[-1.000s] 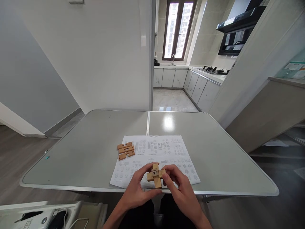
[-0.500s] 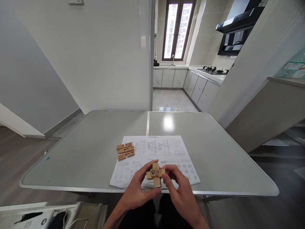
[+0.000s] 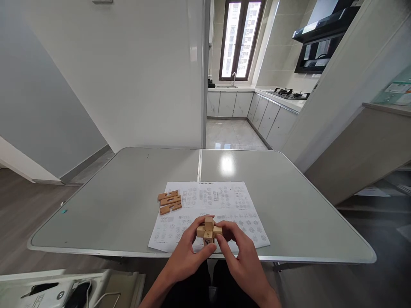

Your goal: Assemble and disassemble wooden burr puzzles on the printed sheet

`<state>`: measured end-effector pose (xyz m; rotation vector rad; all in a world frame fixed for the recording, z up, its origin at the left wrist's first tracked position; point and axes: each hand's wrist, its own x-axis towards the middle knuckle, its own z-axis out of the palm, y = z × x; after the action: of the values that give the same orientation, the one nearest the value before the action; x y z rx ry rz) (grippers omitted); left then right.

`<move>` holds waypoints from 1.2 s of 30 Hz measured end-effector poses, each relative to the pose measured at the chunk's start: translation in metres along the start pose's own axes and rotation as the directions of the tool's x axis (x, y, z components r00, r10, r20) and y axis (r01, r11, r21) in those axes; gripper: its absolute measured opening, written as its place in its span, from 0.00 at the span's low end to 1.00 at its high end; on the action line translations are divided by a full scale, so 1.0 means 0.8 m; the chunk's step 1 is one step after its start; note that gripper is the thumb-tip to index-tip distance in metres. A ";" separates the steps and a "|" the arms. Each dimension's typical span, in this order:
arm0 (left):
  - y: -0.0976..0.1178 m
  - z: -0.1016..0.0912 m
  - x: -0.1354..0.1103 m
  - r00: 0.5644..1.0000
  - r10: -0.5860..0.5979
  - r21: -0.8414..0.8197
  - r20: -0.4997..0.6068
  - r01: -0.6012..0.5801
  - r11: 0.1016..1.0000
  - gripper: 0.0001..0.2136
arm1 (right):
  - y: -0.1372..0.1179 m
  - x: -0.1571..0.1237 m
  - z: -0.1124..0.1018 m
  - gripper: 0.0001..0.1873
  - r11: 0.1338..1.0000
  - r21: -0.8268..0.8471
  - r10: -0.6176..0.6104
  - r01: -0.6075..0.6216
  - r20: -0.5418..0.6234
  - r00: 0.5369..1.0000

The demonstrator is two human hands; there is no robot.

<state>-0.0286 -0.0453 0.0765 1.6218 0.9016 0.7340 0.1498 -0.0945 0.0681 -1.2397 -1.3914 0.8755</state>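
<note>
Between my two hands is a light wooden burr puzzle (image 3: pixel 208 229), its blocks crossing one another and a dark mark on the block facing me. My left hand (image 3: pixel 190 249) grips it from the left, thumb along the lower front and fingers behind. From the right, my right hand (image 3: pixel 240 252) pinches a block end between thumb and fingers. The puzzle is held above the near part of a printed sheet (image 3: pixel 221 205) with many small diagrams. Several darker notched wooden pieces (image 3: pixel 170 201) lie at the sheet's left edge, apart from my hands.
A grey folding table (image 3: pixel 289 214) with a metal rim is under the sheet. A small blue-green bit (image 3: pixel 64 211) lies near its left edge. A white container (image 3: pixel 64 291) with cables stands at lower left. Beyond the table, a doorway opens on a kitchen.
The puzzle has been tilted in my hands, so the marked block that faced up now points lower and toward me. Both hands keep their hold; the notched pieces lie still.
</note>
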 end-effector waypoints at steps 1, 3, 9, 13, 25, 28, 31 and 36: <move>0.002 -0.001 0.000 1.000 0.016 0.020 -0.010 -0.016 1.000 0.27 | 0.000 0.001 -0.001 0.12 1.000 0.013 0.015 -0.015 0.005 1.000; 0.005 -0.002 0.000 0.999 0.049 0.047 -0.015 -0.048 0.998 0.29 | 0.001 0.001 -0.002 0.13 0.999 0.030 0.042 -0.043 0.027 0.999; 0.006 -0.002 -0.001 0.993 0.116 0.048 -0.022 -0.115 0.992 0.31 | 0.003 -0.004 -0.004 0.14 0.995 0.059 0.075 -0.077 0.039 0.996; 0.003 0.002 -0.004 0.993 0.112 0.047 -0.049 -0.110 0.993 0.34 | 0.006 -0.005 -0.004 0.15 0.984 0.144 0.098 -0.106 0.060 0.993; 0.011 0.002 0.003 0.934 0.324 0.386 -0.150 -0.246 0.889 0.26 | 0.007 -0.007 -0.018 0.17 0.990 0.072 0.115 -0.119 0.064 0.991; 0.008 0.004 0.002 0.930 0.349 0.379 -0.118 -0.283 0.881 0.27 | 0.002 -0.004 -0.011 0.15 0.993 0.030 0.106 -0.112 0.157 0.982; 0.012 0.000 -0.001 0.958 0.280 0.326 -0.060 -0.246 0.913 0.30 | 0.001 -0.002 -0.008 0.16 0.990 0.047 0.122 -0.133 0.193 0.974; 0.015 -0.008 -0.002 0.999 0.041 0.032 0.035 -0.042 0.999 0.42 | -0.001 -0.004 -0.011 0.17 0.977 0.107 0.157 -0.185 0.231 0.960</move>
<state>-0.0325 -0.0449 0.0898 1.6820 0.8616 0.7211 0.1580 -0.0985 0.0703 -1.2053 -1.3911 1.2360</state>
